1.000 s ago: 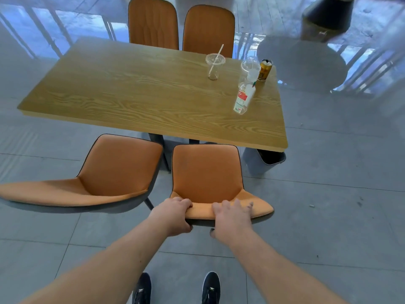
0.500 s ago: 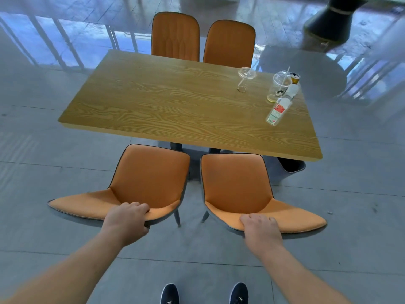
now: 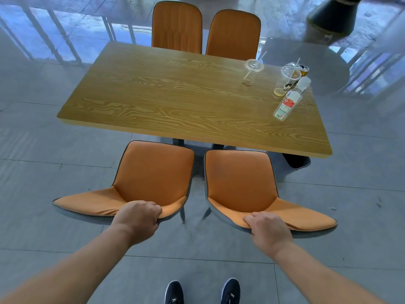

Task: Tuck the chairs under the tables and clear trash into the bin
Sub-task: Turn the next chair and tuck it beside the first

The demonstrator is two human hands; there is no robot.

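Grey floor tiles [image 3: 361, 227] are spreading around a wooden table [image 3: 175, 99], with a glass railing running behind it. In the head view, the left hand [image 3: 137, 217] is now gripping the top edge of the left orange chair [image 3: 153, 172], fingers curled over the backrest; a second ago both hands were sharing the right orange chair [image 3: 240, 178]. The right hand [image 3: 268, 230] is closing its fingers over that chair's backrest, having slid along from where it was. Both chairs are standing just outside the table's near edge, seats not yet under it, so a two-handed push looks ready to send them in together. Two far chairs [image 3: 206, 29] are already sitting close against the opposite side. Trash is still waiting at the table's right end: a lidded cup with a straw [image 3: 252, 72], a second plastic cup [image 3: 287, 79], a can [image 3: 304, 70] behind it, and a plastic bottle [image 3: 289, 102]. A dark bin [image 3: 295, 161] is peeking out beneath the table's right corner.
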